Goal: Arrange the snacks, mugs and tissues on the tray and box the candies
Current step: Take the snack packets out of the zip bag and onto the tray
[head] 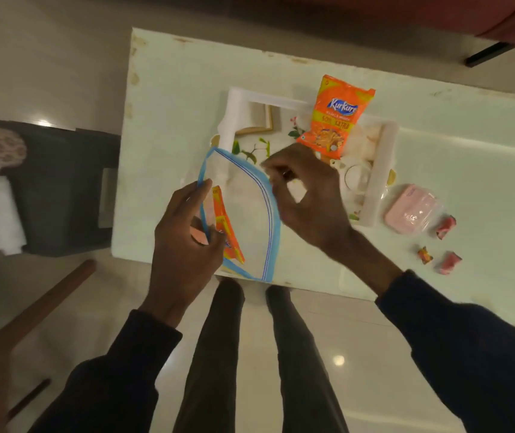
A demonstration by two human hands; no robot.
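Counter [168, 98]: a white surface across the upper and middle frame, carrying all task items.
Tray [384, 170]: a white floral tray at upper centre, lying on the counter.
Snack packet [334, 117]: an orange packet is seen lying across the tray's upper right part; this placement is judged done.
Mug [356, 178]: a pale round rim is visible in the tray beside the right hand; it is probably a mug, but detail is too blurred to confirm.
Zip bag [250, 220]: a clear bag with blue edging is held above the near counter edge at centre frame; a second orange packet [223, 232] is seen inside it.
Left hand [184, 235]: the grip is clamped on the bag's left rim, thumb over the edge.
Right hand [306, 195]: the fingertips are pinched together at the bag's upper right rim; whether the rim itself is pinched cannot be told.
Pink box [410, 209]: placed on the counter right of the tray, well apart from the bag.
Candies [445, 228]: three wrapped pieces are scattered on the counter below the box, none boxed.
Tissues: cannot be identified with certainty.
Progress: judged early to middle; the bagged packet and the candy boxing remain.
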